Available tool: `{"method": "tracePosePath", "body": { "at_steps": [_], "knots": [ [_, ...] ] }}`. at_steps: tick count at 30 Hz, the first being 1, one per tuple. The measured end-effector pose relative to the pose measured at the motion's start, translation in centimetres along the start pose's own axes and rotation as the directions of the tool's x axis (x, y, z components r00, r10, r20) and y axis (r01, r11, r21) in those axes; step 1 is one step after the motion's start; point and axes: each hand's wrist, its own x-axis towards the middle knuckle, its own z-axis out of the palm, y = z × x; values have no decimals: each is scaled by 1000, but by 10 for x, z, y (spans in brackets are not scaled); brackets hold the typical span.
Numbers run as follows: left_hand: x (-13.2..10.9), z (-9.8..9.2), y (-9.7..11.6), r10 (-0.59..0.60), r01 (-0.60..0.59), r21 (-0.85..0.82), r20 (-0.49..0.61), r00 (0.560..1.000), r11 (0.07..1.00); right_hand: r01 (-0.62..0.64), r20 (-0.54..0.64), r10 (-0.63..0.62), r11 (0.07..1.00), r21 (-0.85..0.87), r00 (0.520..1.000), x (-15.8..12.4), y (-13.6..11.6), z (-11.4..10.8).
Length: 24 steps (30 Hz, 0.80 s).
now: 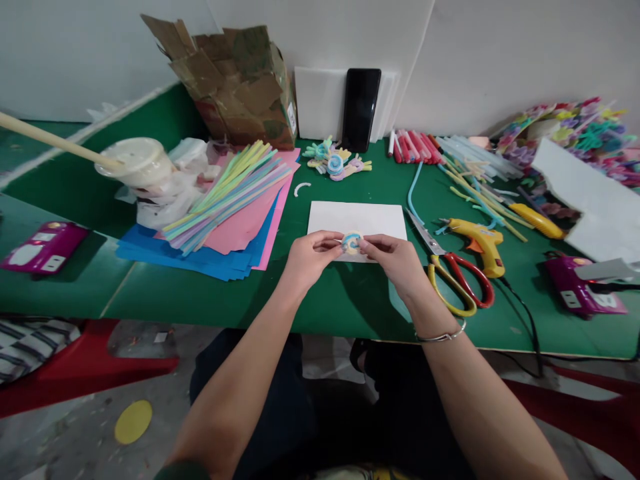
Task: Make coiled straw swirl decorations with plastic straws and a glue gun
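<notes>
A small round coil of cream and blue fuzzy stem (353, 242) is held between both hands, over the front part of a white sheet (357, 212). My left hand (316, 255) pinches its left edge with thumb and finger. On its right edge, the thumb and finger of my right hand (393, 257) are closed. Behind the sheet lie finished-looking fuzzy pieces with a blue spiral (335, 165). A short white curved piece (302, 189) rests to the left of them. A long blue stem (414, 193) curves beside the sheet's right edge.
Scissors (450, 280) and a yellow glue gun (477, 243) with a cord lie right of my right hand. Pastel stems (230, 193) lie on coloured sheets at left, near a white tub (137, 163). A black phone (361, 107) leans at the back.
</notes>
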Motion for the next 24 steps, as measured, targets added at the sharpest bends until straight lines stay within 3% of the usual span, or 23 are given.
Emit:
{"method": "tracePosePath", "body": {
  "at_steps": [12,24],
  "knots": [
    [-4,0,7,-96,98,-39,52,994,994,41,32,-42,999,23,999,-4,-2,4],
    [-4,4,-1,-10,12,39,-39,999,999,30,-3,-30,998,49,1000,-6,0,11]
  ]
}}
